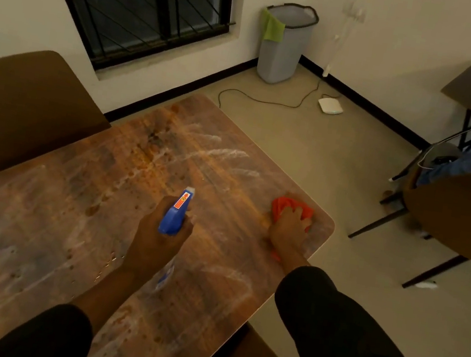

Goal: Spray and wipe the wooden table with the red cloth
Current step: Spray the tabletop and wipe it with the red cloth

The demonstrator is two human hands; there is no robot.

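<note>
Left grip point(158, 237) clasps the blue plastic spray bottle point(174, 215); right grip point(289, 226) presses the crumpled red cloth point(286, 206) flat against the wooden desk point(72, 199).

At centre frame the left hand point(158, 237) grips a blue spray bottle point(175, 215) above the streaked wooden bench point(55, 212); the right hand point(289, 227) presses a red cloth point(283, 205) near its right corner.

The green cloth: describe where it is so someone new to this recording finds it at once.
Look past the far end of the wooden table to the room's corner, right of the barred window. A grey bin stands there on the floor, and the green cloth hangs over its left rim. It is the only green item; the other cloth is red and on the table.
</note>
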